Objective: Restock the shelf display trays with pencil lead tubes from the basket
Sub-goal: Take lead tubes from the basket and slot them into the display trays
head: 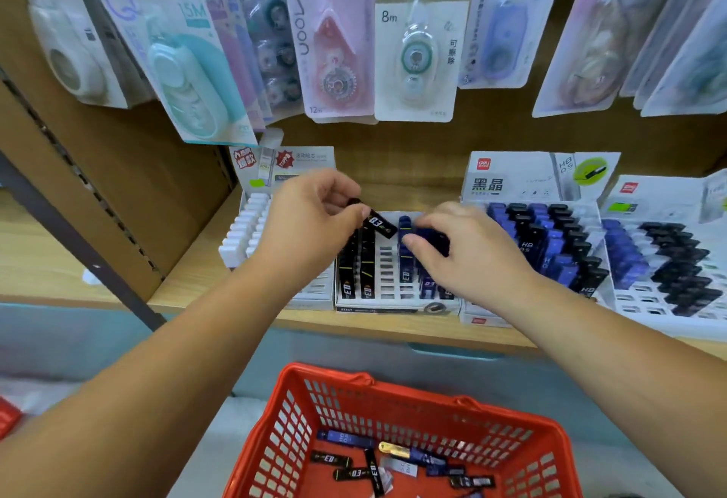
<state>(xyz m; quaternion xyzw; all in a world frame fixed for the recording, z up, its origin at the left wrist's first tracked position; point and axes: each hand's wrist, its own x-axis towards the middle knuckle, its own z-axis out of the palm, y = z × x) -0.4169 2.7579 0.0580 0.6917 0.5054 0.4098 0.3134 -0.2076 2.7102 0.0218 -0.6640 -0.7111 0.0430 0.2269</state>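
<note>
Glossy red plastic basket point(299, 411), matt wooden shelf point(204, 273)

Light-brown wooden shelf board point(196, 285) spans centre; matching brown back panel point(491, 132) at 12 o'clock; dark grey metal upright point(78, 248) at 9 o'clock.

The bare left forearm point(189, 344) and right forearm point(590, 340) reach forward, converging. The left grip point(314, 218) — a bare hand — pinches a small black plastic lead tube point(381, 223) between thumb and curled fingers. The right grip point(472, 253), palm down, curls bent fingers round a dark blue plastic lead tube point(430, 240).
</note>
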